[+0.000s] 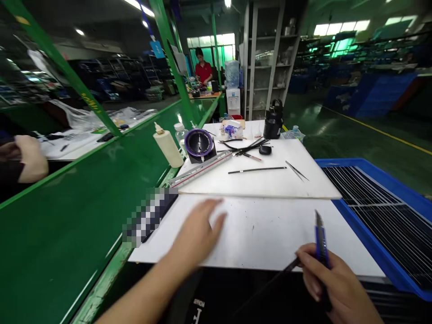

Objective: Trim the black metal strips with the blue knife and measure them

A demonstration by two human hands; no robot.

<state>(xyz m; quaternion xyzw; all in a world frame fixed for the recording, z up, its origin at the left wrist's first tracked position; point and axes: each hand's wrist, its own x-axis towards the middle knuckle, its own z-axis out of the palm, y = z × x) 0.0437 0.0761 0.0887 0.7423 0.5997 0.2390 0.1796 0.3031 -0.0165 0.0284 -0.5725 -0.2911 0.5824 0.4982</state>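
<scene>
Gripping blue knife (321, 246), black strip (287, 268), hard-to-read white lettering (199, 303) below.

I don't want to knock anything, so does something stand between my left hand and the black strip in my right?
Nothing visible stands between your left hand and the black strip. The blue knife, also in your right hand, is on the strip's far side.

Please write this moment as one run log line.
Left hand: empty, over white work surface | Right hand: holds blue utility knife, thin black strip | Tweezers: lie on raised white board
</scene>
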